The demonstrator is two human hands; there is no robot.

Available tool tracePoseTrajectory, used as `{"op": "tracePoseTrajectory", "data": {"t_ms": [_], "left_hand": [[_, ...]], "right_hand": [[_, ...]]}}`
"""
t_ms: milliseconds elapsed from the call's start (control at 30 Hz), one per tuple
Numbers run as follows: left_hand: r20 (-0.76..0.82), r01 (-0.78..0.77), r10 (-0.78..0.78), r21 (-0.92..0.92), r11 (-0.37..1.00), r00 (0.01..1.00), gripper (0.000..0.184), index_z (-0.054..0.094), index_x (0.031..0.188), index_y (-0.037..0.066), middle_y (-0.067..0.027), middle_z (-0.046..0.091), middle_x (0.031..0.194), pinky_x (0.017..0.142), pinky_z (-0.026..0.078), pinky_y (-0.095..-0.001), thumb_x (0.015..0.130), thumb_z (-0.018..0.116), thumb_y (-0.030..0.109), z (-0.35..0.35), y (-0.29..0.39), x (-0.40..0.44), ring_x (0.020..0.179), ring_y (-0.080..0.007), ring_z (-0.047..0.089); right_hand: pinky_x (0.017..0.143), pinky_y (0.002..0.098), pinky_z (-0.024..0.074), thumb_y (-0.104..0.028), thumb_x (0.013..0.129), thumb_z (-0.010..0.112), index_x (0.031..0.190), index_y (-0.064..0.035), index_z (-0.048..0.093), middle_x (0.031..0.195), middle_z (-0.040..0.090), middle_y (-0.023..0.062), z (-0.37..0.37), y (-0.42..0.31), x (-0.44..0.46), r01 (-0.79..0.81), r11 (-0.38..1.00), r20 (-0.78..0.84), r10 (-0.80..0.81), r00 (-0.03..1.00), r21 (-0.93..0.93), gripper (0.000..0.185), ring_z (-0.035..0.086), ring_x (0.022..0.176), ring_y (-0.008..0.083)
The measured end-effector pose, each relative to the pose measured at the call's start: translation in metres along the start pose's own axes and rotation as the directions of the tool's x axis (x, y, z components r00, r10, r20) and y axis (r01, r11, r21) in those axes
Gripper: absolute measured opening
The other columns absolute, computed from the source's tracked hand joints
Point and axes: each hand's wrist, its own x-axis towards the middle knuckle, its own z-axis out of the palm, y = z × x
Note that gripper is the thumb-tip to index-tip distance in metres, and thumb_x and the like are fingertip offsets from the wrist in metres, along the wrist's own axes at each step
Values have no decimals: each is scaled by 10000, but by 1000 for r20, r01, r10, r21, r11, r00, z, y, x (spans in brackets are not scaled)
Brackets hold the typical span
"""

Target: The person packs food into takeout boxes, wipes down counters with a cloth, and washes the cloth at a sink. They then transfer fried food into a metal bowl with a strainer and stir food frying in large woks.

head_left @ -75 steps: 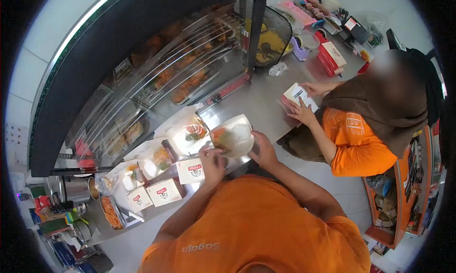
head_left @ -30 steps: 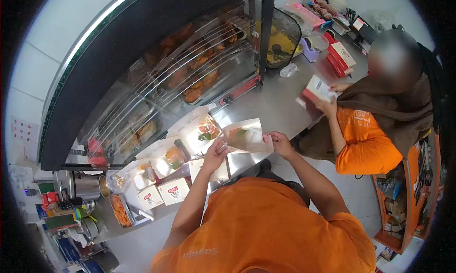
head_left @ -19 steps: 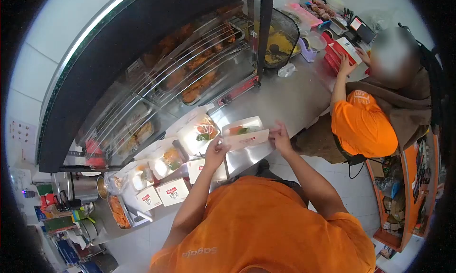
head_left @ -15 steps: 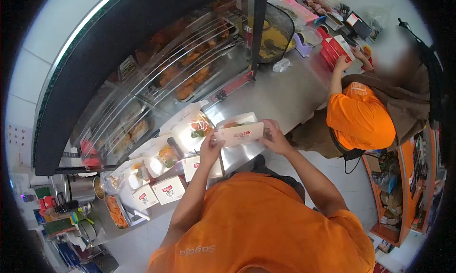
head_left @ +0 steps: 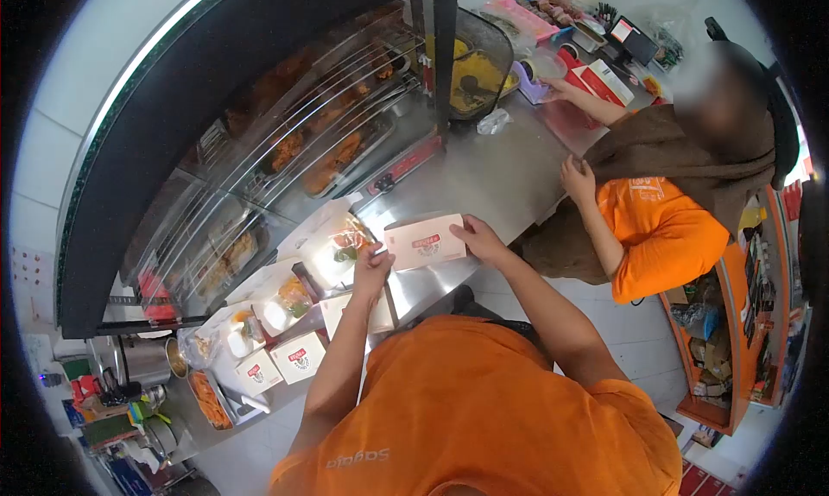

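Note:
A closed paper box (head_left: 426,241) with a red-and-black printed lid lies between my hands over the counter's front edge. My right hand (head_left: 480,240) grips its right end, thumb and fingers pressed on the lid. At the left end, my left hand (head_left: 373,268) has its fingers closed against the corner. Just behind that hand stands an open box (head_left: 335,252) with food in it. Further left are an open box with rice and food (head_left: 283,304) and a smaller open one (head_left: 242,333). Closed boxes (head_left: 298,356) line the front edge, one partly behind my left forearm.
A glass display case (head_left: 285,159) with fried food fills the back left. Beyond it sits a basket of yellow food (head_left: 479,77). A co-worker (head_left: 661,228) stands at the right, one hand near a purple holder (head_left: 528,86). A tray of orange food (head_left: 210,399) is at the left.
The lid of the box between my hands has folded down, hiding the food inside. The co-worker has let go of the red box and moved one hand to the purple holder.

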Motion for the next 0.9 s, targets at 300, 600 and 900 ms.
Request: {"op": "tracePoseTrajectory", "data": {"t_ms": [300,600,900], "left_hand": [[-110,-182,280,527,830,954,276,724,973,-6,-83,711,739,608,500,-299,966,668,265,21,8,-3,641,-130,647],[-21,-220,359,757,615,933,291,728,949,-33,-167,701,706,652,530,-423,946,668,252,26,2,11,607,-352,664],[309,-541,699,831,132,645,300,652,1168,-10,-253,633,1196,951,505,-485,889,604,90,60,21,53,1123,-401,604]], "right_hand": [[741,436,526,-473,951,665,846,7,690,766,680,181,15,-8,-3,-42,794,-306,-184,934,-607,492,675,796,325],[753,477,531,-374,951,654,888,30,706,807,687,247,2,39,16,-85,781,-356,-183,916,-619,412,692,794,394],[988,498,475,-64,868,618,1071,-1,642,1175,624,228,20,30,65,350,467,36,-558,829,-812,213,583,1135,419]]}}
